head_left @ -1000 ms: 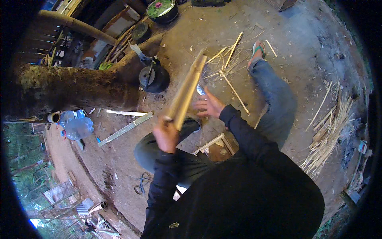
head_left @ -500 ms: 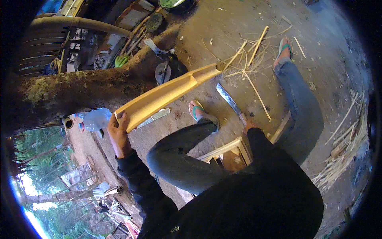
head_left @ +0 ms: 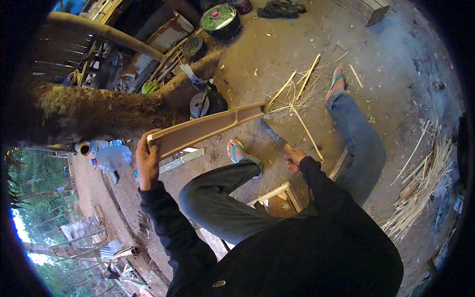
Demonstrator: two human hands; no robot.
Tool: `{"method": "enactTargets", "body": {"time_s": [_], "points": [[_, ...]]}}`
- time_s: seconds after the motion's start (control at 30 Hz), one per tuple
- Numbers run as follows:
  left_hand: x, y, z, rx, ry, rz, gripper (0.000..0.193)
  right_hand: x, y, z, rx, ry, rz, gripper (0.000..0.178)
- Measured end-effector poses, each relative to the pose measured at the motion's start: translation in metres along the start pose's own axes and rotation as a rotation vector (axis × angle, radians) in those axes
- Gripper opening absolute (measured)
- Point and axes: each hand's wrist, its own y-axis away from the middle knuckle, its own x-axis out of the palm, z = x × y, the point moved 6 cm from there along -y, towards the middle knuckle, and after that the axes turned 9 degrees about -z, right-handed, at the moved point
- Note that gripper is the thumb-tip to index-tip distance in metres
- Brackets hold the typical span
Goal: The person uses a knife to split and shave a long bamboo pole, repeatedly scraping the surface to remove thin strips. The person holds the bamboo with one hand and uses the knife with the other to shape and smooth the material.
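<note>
A long split bamboo half (head_left: pixel 208 126) slants up and to the right, its hollow inner side partly showing. My left hand (head_left: pixel 148 161) is closed round its near end, with the thumb on the inner side. In my right hand (head_left: pixel 295 158) is a machete (head_left: pixel 272 132), gripped by its handle. The dark blade points up and left, its tip close below the far end of the bamboo; I cannot tell whether they touch. Thin bamboo strips (head_left: pixel 308 76) lie scattered on the ground beyond that end.
A small wooden frame stool (head_left: pixel 284 198) stands between my legs. A thick log (head_left: pixel 106 106) lies at left, with clear plastic jugs (head_left: pixel 114 157) near it. Split strips are heaped (head_left: pixel 420 183) at right. A lidded pot (head_left: pixel 220 20) stands at the far side.
The bamboo's far end has dropped and the piece has rolled, showing less of its inner face. My right hand has moved left and turned, bringing the machete closer to the bamboo.
</note>
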Motion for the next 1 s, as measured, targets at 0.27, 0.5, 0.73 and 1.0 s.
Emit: {"method": "enactTargets", "body": {"time_s": [0.27, 0.5, 0.73, 1.0], "points": [[-0.007, 0.031, -0.006, 0.062, 0.077, 0.008, 0.019, -0.009, 0.162, 0.06, -0.505, 0.048, -0.258, 0.044], [-0.002, 0.042, -0.001, 0.067, -0.011, 0.06, 0.027, 0.054, 0.205, 0.108, -0.976, 0.336, -0.205, 0.04], [-0.002, 0.066, 0.005, 0.044, 0.017, -0.028, 0.026, 0.086, 0.184, 0.116, -0.885, 0.47, -0.186, 0.037], [-0.009, 0.068, 0.021, -0.033, 0.052, -0.03, 0.021, 0.085, 0.158, 0.11, -0.918, 0.596, -0.135, 0.038]]}}
